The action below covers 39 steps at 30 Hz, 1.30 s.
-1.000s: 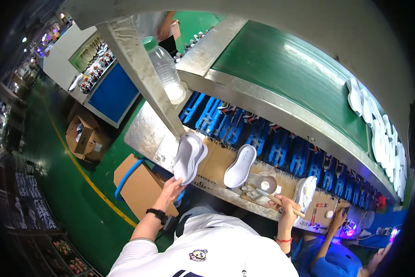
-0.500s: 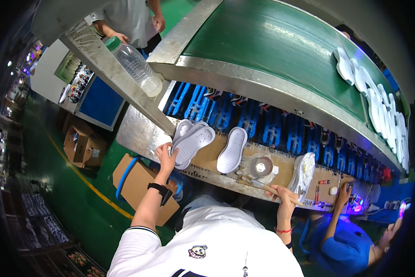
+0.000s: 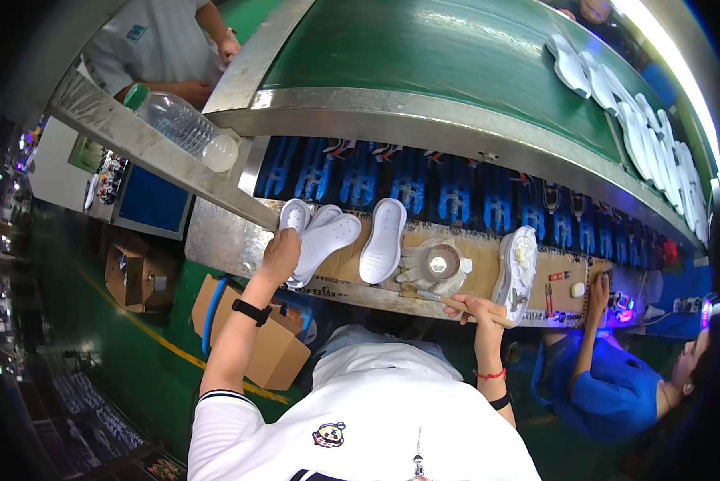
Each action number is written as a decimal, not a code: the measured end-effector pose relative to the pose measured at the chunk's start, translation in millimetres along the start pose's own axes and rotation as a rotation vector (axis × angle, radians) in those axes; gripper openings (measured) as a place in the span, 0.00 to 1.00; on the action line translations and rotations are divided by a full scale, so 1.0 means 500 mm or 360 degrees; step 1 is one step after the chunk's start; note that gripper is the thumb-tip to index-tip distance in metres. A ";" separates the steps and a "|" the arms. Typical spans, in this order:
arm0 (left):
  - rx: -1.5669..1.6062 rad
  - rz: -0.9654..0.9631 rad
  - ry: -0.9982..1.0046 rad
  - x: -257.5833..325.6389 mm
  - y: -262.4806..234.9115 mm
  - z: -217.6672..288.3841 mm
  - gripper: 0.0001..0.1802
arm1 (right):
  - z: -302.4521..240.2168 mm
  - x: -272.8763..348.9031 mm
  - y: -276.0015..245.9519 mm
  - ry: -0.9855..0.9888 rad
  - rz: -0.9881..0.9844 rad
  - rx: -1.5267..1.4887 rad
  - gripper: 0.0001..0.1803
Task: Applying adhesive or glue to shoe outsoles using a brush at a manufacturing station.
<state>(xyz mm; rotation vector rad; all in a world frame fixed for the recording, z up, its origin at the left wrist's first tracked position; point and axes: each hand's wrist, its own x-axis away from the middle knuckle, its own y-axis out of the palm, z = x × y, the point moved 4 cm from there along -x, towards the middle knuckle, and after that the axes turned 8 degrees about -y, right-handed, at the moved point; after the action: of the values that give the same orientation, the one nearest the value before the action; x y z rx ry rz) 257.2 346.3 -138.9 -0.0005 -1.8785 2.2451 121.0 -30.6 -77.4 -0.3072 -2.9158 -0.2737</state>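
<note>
The counter (image 3: 223,242) carries a pile of overlapping white soles (image 3: 326,243) toward its left end, with a lone sole (image 3: 382,243) just right of them. The left hand (image 3: 280,255) is at the pile's left side, its grip hidden from me; a careless tug might drag neighbouring soles along. Farther right, a bowl (image 3: 456,264) sits back from the near edge, where the right hand (image 3: 478,310) grips a brush (image 3: 446,301); a low swing could tip the bowl.
</note>
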 end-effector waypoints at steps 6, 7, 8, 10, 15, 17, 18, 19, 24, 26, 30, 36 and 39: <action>0.1709 -0.0223 -0.0721 0.044 -0.052 0.045 0.12 | 0.006 0.008 -0.016 0.0000 0.0045 0.0001 0.16; 0.2012 -0.0390 -0.0705 0.055 -0.050 0.075 0.16 | 0.002 0.009 -0.016 0.0007 0.0061 0.0003 0.16; 0.2314 -0.0550 -0.0692 0.068 -0.051 0.107 0.20 | -0.012 0.009 -0.010 -0.0035 0.0037 0.0000 0.16; 0.2417 -0.0559 -0.0531 0.086 -0.059 0.167 0.28 | -0.038 0.007 0.002 -0.0067 0.0025 -0.0003 0.16; 0.2394 -0.0270 -0.0356 0.088 -0.105 0.282 0.24 | -0.105 0.000 0.044 -0.0348 -0.0194 0.0128 0.16; 0.2364 -0.0213 -0.0295 0.090 -0.124 0.309 0.23 | -0.118 -0.005 0.058 -0.0536 -0.0306 0.0168 0.14; 0.2347 -0.0175 -0.0255 0.089 -0.131 0.319 0.23 | -0.119 -0.011 0.062 -0.0534 -0.0306 0.0167 0.14; 0.2346 -0.0176 -0.0256 0.089 -0.135 0.324 0.23 | -0.123 -0.016 0.068 -0.0591 -0.0348 0.0252 0.14; 0.2267 -0.0159 -0.0223 0.092 -0.148 0.335 0.23 | -0.140 -0.022 0.065 -0.0854 -0.0471 0.0425 0.10; 0.2284 -0.0148 -0.0215 0.093 -0.147 0.338 0.23 | -0.149 -0.024 0.068 -0.0845 -0.0430 0.0406 0.10; 0.2282 -0.0136 -0.0224 0.092 -0.151 0.343 0.23 | -0.151 -0.029 0.070 -0.0863 -0.0482 0.0483 0.10; 0.2257 -0.0189 -0.0229 0.093 -0.150 0.342 0.23 | -0.161 -0.037 0.059 -0.0815 -0.0389 0.0508 0.10; 0.2262 -0.0220 -0.0234 0.094 -0.149 0.343 0.22 | -0.158 -0.033 0.045 -0.0864 -0.0489 0.0582 0.10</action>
<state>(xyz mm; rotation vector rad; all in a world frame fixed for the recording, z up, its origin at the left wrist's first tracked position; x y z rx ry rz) 199.9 199.1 -28.4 0.4805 0.0257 2.9301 155.6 -28.2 -1.2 0.1553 -3.4511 0.3614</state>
